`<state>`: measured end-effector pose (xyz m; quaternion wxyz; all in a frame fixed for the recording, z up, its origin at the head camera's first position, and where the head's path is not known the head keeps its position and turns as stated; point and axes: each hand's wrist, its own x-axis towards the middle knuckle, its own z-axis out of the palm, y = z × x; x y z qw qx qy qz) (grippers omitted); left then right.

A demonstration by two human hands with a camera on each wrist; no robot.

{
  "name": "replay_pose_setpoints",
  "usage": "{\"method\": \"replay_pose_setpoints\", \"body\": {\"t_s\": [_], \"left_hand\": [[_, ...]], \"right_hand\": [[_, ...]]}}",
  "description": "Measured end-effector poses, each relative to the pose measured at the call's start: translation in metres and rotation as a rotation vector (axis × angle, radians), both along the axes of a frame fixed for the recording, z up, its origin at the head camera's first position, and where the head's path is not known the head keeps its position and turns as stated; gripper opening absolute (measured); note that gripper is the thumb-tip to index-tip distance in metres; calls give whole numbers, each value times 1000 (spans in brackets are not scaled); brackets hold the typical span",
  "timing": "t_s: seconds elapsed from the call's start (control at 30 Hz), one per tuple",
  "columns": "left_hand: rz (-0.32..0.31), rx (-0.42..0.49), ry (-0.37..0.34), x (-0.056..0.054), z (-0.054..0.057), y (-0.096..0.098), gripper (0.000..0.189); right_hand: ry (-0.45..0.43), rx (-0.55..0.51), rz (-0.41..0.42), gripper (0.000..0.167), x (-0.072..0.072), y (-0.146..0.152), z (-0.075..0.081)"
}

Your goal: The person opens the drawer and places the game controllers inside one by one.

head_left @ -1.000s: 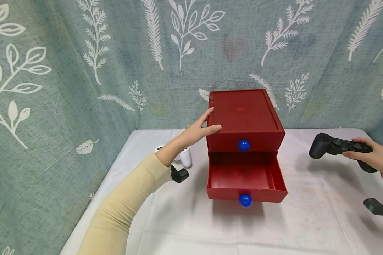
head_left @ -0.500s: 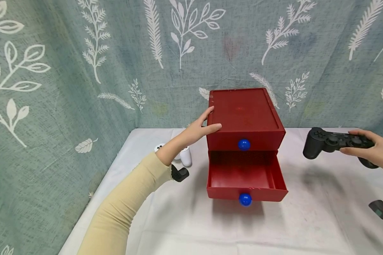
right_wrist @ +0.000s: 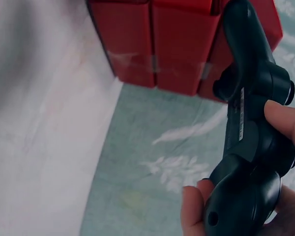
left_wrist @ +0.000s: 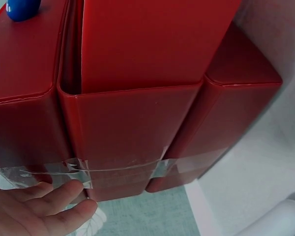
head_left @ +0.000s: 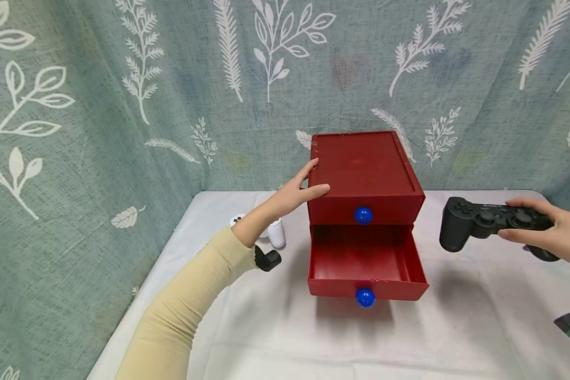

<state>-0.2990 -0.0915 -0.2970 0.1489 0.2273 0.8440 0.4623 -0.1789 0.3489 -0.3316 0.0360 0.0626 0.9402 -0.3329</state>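
Observation:
A red plastic drawer cabinet (head_left: 361,166) stands upright, with blue ball knobs. Its lower drawer (head_left: 356,264) is pulled out and has nothing in it, while the top drawer (head_left: 332,212) is closed. My left hand (head_left: 290,200) rests on the cabinet's left upper edge, thumb over the top and fingers extended along the side. To the right of the cabinet, my right hand (head_left: 558,232) grips a black game controller (head_left: 496,217) by one end, raised over the table. In the right wrist view, fingers and thumb clasp the controller (right_wrist: 243,132); part of the palm is out of frame.
A white game controller (head_left: 277,234) lies on the white-covered table (head_left: 266,338) left of the cabinet, partly behind the left forearm. Clear tape (left_wrist: 118,169) runs along the cabinet's side. A green leaf-patterned curtain (head_left: 247,79) hangs behind and to the left.
My right hand has carried the black game controller leftward and nearer the cabinet, lifting slightly and then lowering. My left hand and the drawers have not moved.

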Motion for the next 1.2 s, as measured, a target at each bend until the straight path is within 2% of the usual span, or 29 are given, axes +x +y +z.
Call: {"method": "replay_pose_setpoints", "body": {"t_s": [0.17, 0.33, 0.53, 0.6, 0.8, 0.97, 1.2], "left_hand": [[-2, -4, -2, 1, 1, 0, 76], [0, -2, -5, 1, 1, 0, 76], [3, 4, -4, 2, 1, 0, 76], [2, 6, -3, 2, 1, 0, 76], [5, 0, 1, 1, 1, -1, 77], [9, -6, -9, 2, 1, -1, 75], [4, -6, -7, 2, 2, -1, 75]], "right_hand": [[-21, 17, 50, 88, 9, -15, 10], [-44, -20, 104, 84, 16, -27, 15], [-41, -44, 145, 64, 24, -35, 18], [-44, -38, 159, 64, 25, -40, 20], [-55, 39, 192, 79, 24, -60, 27], [-9, 76, 235, 72, 24, -74, 31], [11, 61, 283, 66, 21, -92, 35]]}}
